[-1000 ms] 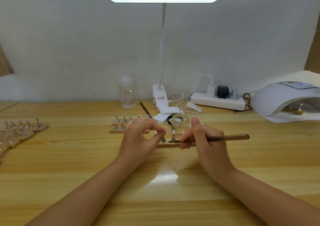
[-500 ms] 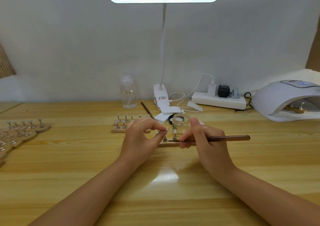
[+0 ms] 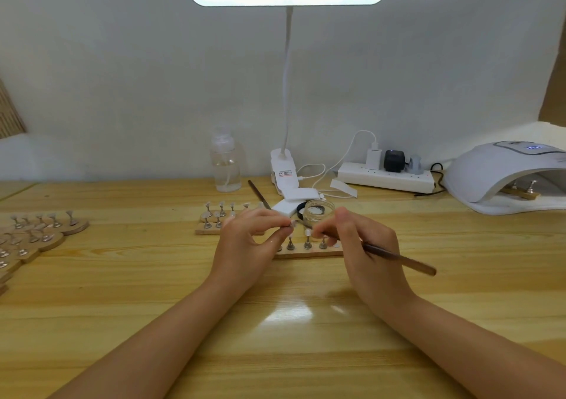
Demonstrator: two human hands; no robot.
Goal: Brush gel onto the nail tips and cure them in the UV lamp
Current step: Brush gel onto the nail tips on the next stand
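My left hand [image 3: 249,242] pinches a small nail tip [image 3: 291,223] on its metal stand, lifted just above a wooden holder strip [image 3: 307,253] that carries several more stands. My right hand [image 3: 358,245] grips a thin brown gel brush [image 3: 401,260]; its bristle end reaches left to the held nail tip. An open clear gel jar [image 3: 318,211] stands right behind the hands. The white UV lamp [image 3: 496,168] sits at the far right with another wooden strip [image 3: 520,191] of stands inside it.
A second strip of nail stands [image 3: 214,225] lies behind my left hand. Several round wooden holders [image 3: 46,233] fill the left edge. A clear bottle [image 3: 225,165], desk lamp clamp [image 3: 283,172], another brush [image 3: 258,193] and a power strip [image 3: 386,178] line the back.
My left hand has lifted the pinched nail tip slightly. The brush has swung from lying level to slanting down to the right, its tip now at the nail tip.
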